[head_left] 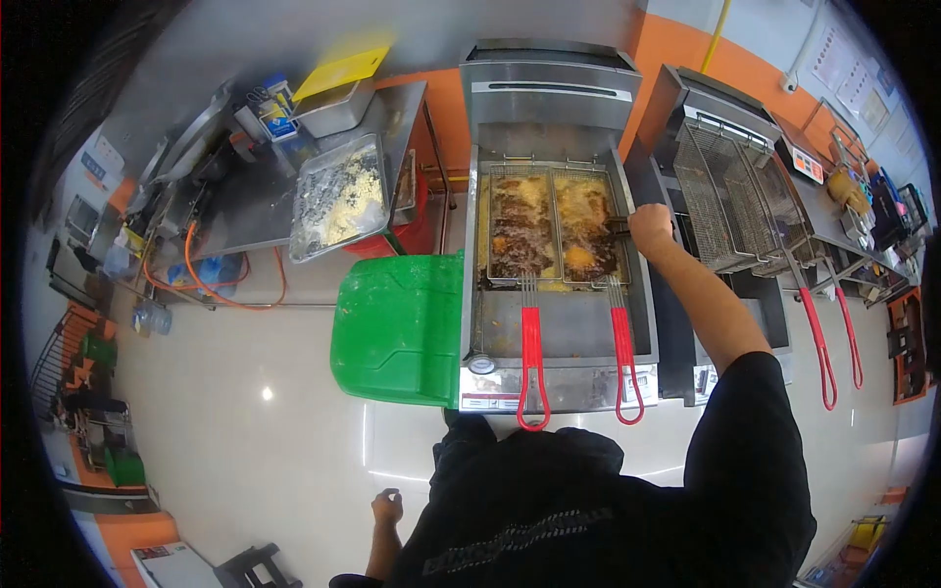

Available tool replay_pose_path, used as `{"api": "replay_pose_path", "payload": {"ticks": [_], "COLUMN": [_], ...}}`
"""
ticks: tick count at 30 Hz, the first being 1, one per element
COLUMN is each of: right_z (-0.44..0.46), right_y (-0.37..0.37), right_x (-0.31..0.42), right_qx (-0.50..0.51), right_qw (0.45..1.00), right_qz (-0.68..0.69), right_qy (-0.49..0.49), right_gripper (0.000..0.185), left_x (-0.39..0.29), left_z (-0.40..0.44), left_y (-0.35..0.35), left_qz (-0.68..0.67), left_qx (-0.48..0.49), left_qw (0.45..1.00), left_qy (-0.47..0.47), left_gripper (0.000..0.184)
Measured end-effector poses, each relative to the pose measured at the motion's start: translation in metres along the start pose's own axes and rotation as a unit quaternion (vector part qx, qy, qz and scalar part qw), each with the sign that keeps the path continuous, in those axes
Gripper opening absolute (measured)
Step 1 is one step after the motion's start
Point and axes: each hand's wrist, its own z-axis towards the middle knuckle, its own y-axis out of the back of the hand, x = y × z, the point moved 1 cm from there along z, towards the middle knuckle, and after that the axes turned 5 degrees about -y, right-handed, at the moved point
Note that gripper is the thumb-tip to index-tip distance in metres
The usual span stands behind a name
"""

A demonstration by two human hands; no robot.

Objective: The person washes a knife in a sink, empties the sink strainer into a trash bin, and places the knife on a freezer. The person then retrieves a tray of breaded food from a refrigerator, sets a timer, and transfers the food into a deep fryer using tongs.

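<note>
My right hand point(650, 227) is closed on a dark metal utensil point(618, 225) that reaches over the right fry basket point(595, 279). The utensil's kind is hard to make out. Beside it sits the left fry basket point(522, 278). Both baskets are in the bubbling oil of the fryer point(505, 338), with food pieces point(579, 258) frying in them. Their red handles point(530, 358) point toward me. Low at my left side hangs my left hand point(388, 505), holding nothing, its fingers loosely apart.
A green lidded bin point(397, 328) stands against the fryer's left side. Beyond it, a floury tray point(338, 233) sits on a steel table point(250, 206). To the right, wire baskets point(720, 196) rest at a second fryer, their red handles point(816, 348) sticking out.
</note>
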Motion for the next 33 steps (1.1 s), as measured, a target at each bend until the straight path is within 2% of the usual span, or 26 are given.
{"api": "replay_pose_path", "payload": {"ticks": [7, 13, 23, 28, 31, 33], "right_z": [-0.011, -0.03, -0.04, -0.056, -0.06, -0.067], "right_y": [0.024, 0.049, 0.037, 0.044, 0.046, 0.048], "right_x": [-0.02, -0.046, -0.06, -0.068, -0.073, -0.075], "right_qx": [-0.016, -0.073, -0.12, -0.136, -0.076, -0.109], "right_qw": [1.0, 0.997, 0.991, 0.986, 0.994, 0.988], "right_qz": [0.006, 0.0, 0.053, 0.081, 0.069, 0.101], "right_qy": [-0.011, -0.021, -0.036, -0.043, -0.045, -0.047], "right_gripper": [0.017, 0.017, 0.016, 0.017, 0.034, 0.02], "left_x": [0.004, 0.001, -0.027, -0.024, -0.016, -0.011], "left_z": [-0.012, 0.006, 0.029, 0.021, 0.018, 0.016], "left_y": [-0.006, -0.01, -0.008, -0.013, -0.016, -0.016], "left_qz": [0.0, 0.01, -0.024, -0.015, 0.002, -0.003], "left_qx": [0.044, 0.038, 0.008, 0.036, 0.053, 0.062], "left_qw": [0.998, 0.999, 0.999, 0.999, 0.999, 0.998], "left_qy": [0.055, 0.036, -0.03, -0.012, -0.011, 0.013], "left_gripper": [0.018, 0.018, 0.018, 0.02, 0.022, 0.022]}}
